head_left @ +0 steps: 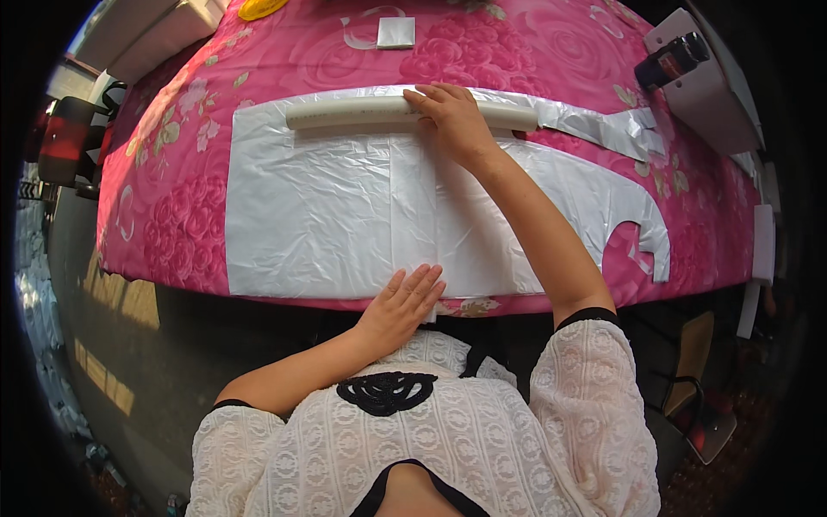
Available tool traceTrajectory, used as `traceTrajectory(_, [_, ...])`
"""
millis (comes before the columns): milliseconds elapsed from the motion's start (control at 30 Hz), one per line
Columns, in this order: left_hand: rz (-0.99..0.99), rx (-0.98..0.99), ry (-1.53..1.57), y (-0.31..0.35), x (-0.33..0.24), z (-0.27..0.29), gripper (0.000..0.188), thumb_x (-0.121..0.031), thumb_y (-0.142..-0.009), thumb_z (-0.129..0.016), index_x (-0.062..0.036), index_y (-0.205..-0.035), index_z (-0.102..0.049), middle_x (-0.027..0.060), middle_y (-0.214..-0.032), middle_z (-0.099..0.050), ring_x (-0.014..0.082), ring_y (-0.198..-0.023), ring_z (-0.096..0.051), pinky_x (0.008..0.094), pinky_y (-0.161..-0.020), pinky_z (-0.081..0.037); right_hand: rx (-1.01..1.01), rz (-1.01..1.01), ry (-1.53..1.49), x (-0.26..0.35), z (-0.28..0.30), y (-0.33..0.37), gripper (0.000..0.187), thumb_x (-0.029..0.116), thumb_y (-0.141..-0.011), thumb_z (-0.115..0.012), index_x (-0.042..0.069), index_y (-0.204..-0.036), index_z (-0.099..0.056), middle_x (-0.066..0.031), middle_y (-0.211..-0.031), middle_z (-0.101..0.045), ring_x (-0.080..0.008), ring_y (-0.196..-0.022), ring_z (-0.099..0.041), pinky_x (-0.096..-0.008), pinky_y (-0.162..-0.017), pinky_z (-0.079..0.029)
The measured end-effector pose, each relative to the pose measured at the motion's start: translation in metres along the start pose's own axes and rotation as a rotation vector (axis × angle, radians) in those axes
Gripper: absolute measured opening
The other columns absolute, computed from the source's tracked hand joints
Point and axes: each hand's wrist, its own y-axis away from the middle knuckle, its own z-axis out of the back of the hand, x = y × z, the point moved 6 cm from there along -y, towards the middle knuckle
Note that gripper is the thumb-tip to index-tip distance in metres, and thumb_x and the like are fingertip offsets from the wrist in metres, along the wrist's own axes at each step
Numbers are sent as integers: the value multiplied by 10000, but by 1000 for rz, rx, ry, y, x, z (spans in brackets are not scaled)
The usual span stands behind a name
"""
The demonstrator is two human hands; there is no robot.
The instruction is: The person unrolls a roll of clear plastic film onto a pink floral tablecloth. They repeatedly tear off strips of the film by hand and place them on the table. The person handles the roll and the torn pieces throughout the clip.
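A thin white plastic apron [327, 198], folded in half lengthwise, lies spread along the near side of a table. Its curved cut-out and narrow strap point right. Across its far part rests a long white tube [345, 112]. My right hand [457, 121] reaches over the apron and lies on the middle of the tube, its fingers stretched over the far side. Flat on the apron's near edge, at the front of the table, is my left hand [403, 303], fingers extended and holding nothing. Beyond the tube's right end, a crinkled plastic strip [594, 127] extends to the right.
A pink rose-patterned tablecloth [172, 198] covers the table. Toward the back lies a small white square packet [396, 33], with a yellow object [261, 9] at the far edge. A dark jar [672, 60] stands by a white box [715, 95] at right. A chair [693, 370] is lower right.
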Motion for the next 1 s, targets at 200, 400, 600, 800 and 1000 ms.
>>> traceTrajectory(200, [-74, -52, 237, 14, 22, 27, 470, -45, -732, -550, -22, -1200, -513, 144, -1329, -430, 282, -1251, -395, 427, -1024, -335, 392, 64, -392, 56, 22, 67, 507, -59, -686, -562, 52, -1180, -530, -108, -1186, -535, -284, -1090, -485, -367, -929, -419])
traceTrajectory(400, [-227, -210, 465, 14, 40, 43, 408, -103, -724, -578, -25, -1125, -566, 125, -1213, -536, 253, -1135, -519, 398, -1006, -372, 464, 176, -408, 105, 38, 133, 494, 16, -674, -575, -3, -1164, -519, -111, -1240, -495, -285, -1164, -448, -359, -972, -391])
traceTrajectory(600, [-32, -188, 264, -11, 62, 53, 496, -140, -669, -633, -13, -1142, -553, 125, -1193, -553, 269, -1143, -508, 408, -966, -400, 276, 127, -205, 95, 32, 139, 370, 66, -704, -578, 49, -1074, -579, -89, -1158, -543, -251, -1071, -519, -348, -880, -455])
traceTrajectory(800, [152, -334, 471, -25, 80, 60, 435, -124, -709, -610, 13, -1120, -573, 127, -951, -650, 277, -821, -621, 361, -753, -475, 223, 21, -315, 77, 34, 123, 214, 117, -735, -615, 52, -936, -653, -28, -846, -644, -200, -788, -615, -310, -677, -503])
traceTrajectory(1000, [627, -459, 928, -26, 112, 45, 538, -184, -823, -552, 16, -1300, -402, 202, -1241, -498, 318, -1082, -531, 391, -906, -426, 540, -846, -696, 37, 7, 109, 208, 169, -855, -569, -14, -829, -665, -56, -630, -625, -105, -561, -602, -245, -525, -449])
